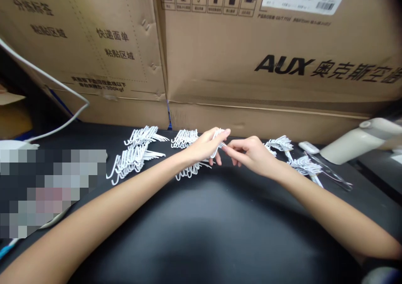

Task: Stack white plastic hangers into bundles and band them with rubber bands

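A small bunch of white hooks (219,143) is gripped in the left hand (202,146) and pinched by the right hand (253,155) above the black table (220,217), where several bundles (138,154) are already laid out

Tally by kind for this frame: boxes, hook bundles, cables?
Cardboard boxes: 2
Hook bundles lying loose: 6
Hook piece held by left hand and right hand: 1
White cable: 1
Total: 10
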